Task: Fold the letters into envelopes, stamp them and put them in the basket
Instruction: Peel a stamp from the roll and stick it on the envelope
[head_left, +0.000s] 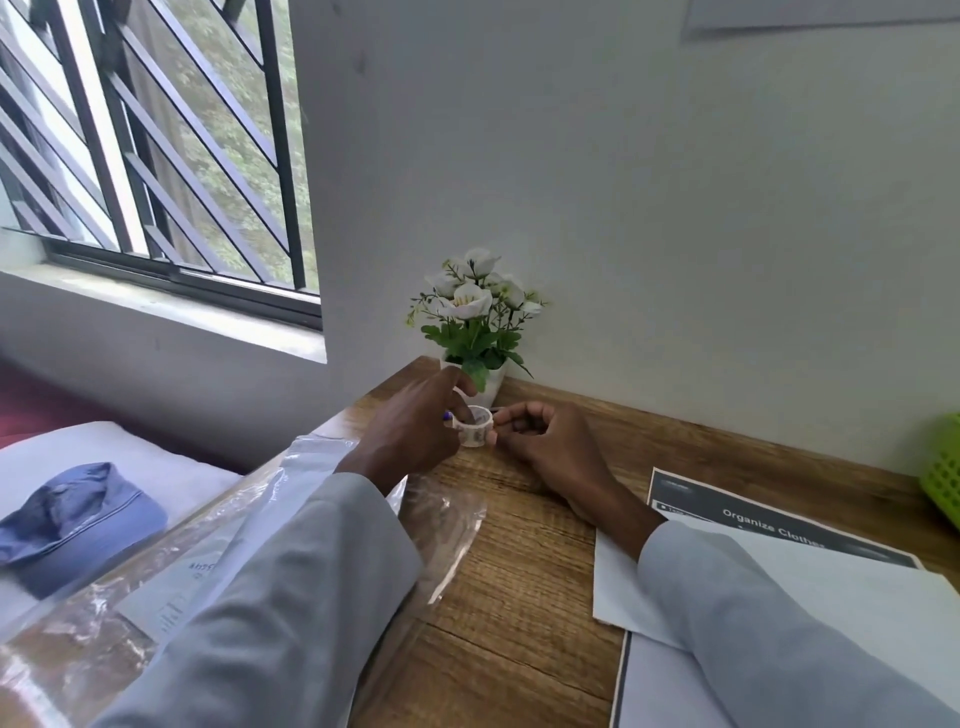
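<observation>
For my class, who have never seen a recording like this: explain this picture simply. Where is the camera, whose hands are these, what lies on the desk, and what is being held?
There is no machine here. A person wears one wide-angle camera on the head, looking forward and down, so you see their own two arms in pale sleeves. The left hand and right hand meet at a small roll of stamp tape; both seem to pinch it, just above a wooden desk. On the desk lie a clear plastic bag at left, white paper sheets at right over a dark printed sheet, and a pot of white flowers by the wall. A green basket shows at the right edge. A blue cap lies on a white surface beside the desk.
</observation>
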